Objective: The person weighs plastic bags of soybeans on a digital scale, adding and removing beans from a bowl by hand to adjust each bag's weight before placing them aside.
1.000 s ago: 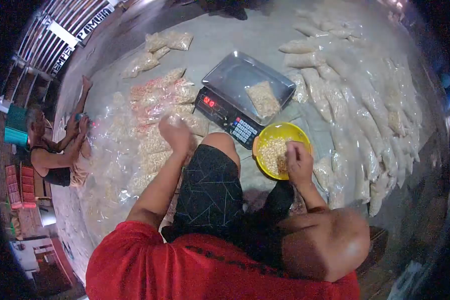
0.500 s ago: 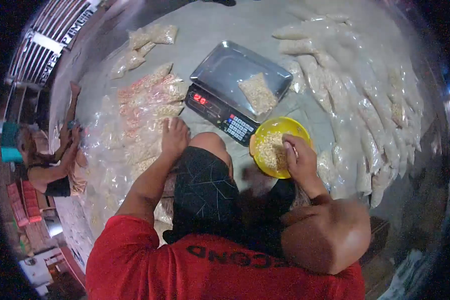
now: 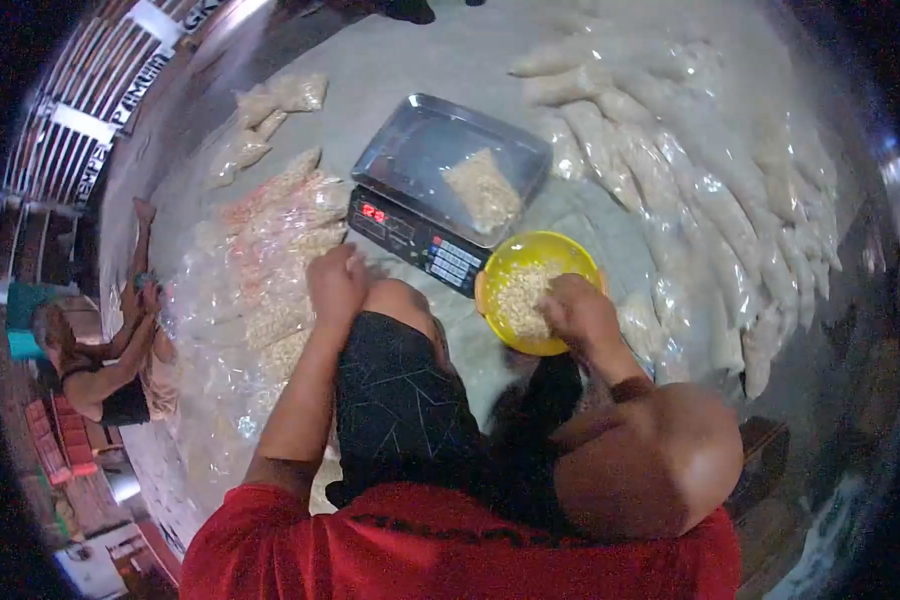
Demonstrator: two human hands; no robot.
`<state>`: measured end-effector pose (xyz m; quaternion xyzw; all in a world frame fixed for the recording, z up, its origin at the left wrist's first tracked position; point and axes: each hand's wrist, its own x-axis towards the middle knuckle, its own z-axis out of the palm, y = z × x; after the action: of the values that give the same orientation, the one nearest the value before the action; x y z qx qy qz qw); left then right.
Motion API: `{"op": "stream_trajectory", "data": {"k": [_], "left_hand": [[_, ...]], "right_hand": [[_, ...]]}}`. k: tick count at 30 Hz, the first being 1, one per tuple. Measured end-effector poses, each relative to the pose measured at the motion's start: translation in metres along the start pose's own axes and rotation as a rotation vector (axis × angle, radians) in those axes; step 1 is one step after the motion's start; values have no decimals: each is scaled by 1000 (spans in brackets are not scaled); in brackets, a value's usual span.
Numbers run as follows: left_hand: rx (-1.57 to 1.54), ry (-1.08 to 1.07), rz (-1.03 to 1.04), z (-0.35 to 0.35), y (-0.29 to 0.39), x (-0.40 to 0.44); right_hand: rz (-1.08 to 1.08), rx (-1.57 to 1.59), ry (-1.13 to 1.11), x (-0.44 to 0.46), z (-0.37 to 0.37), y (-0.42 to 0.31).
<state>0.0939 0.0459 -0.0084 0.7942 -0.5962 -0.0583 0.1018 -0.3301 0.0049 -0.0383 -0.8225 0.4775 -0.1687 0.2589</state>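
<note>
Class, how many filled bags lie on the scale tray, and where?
1: the filled bag lies toward the right of the scale tray as pictured, just beyond the yellow bowl; none appears hidden there.

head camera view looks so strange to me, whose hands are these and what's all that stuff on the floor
There is no machine arm here: a person's bare hands do the work, seen by a camera worn on their head, looking forward and down. The right hand is at a yellow bowl of pale pieces; whether it grips any is unclear. The left hand is curled near filled plastic bags. Ahead, a digital scale carries one filled bag. More bags lie on the right. Another person sits at far left.
</note>
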Motion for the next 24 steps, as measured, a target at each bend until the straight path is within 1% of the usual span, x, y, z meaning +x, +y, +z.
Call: {"op": "stream_trajectory", "data": {"k": [1, 2, 3, 4, 5, 7, 8, 9, 10, 11, 13, 14, 15, 16, 17, 18, 19, 20, 21, 23, 24], "left_hand": [[-228, -44, -80, -12, 25, 3], [-244, -50, -68, -20, 49, 7], [-202, -43, 264, -23, 81, 13], [-177, -38, 619, -19, 115, 21], [-84, -16, 730, -9, 138, 27], [56, -63, 817, 6, 165, 39], [26, -77, 830, 16, 169, 47], [79, -92, 901, 22, 165, 56], [143, -111, 973, 27, 160, 63], [145, -125, 979, 33, 154, 68], [-72, -83, 955, 38, 146, 77], [-221, 73, 912, 41, 138, 76], [-194, 77, 884, 23, 142, 70], [-360, 51, 517, -5, 153, 65], [-507, 48, 142, -25, 153, 61], [-461, 78, 99, -31, 138, 62], [-699, 211, 94, -35, 121, 69], [-942, 356, 109, -45, 101, 76], [-916, 401, 92, -61, 83, 78], [-1064, 568, 156, -80, 63, 76], [-1061, 559, 117, -86, 51, 68]], "right_hand": [[-10, -6, 2, 6, -8, -3], [115, 28, 95, 7, -26, -4], [267, 48, 199, 0, -43, 2], [303, -21, 395, -8, -45, 18], [377, -70, 405, -21, -58, 35], [751, -289, 135, -40, -80, 64], [778, -311, 128, -54, -86, 79], [802, -349, 74, -66, -85, 95], [824, -376, 18, -76, -83, 99], [834, -367, 10, -84, -76, 99], [638, -330, 124, -85, -71, 87], [617, -316, 116, -79, -69, 79], [626, -291, 108, -70, -72, 66], [626, -260, 94, -63, -69, 60], [526, -398, 58, -80, -53, 95], [678, -360, -83, -93, -48, 125], [731, -350, -119, -100, -44, 143], [758, -324, -101, -108, -44, 153], [776, -303, -86, -116, -45, 167], [752, -234, -20, -141, -49, 174], [728, -200, 17, -150, -51, 177]]}}
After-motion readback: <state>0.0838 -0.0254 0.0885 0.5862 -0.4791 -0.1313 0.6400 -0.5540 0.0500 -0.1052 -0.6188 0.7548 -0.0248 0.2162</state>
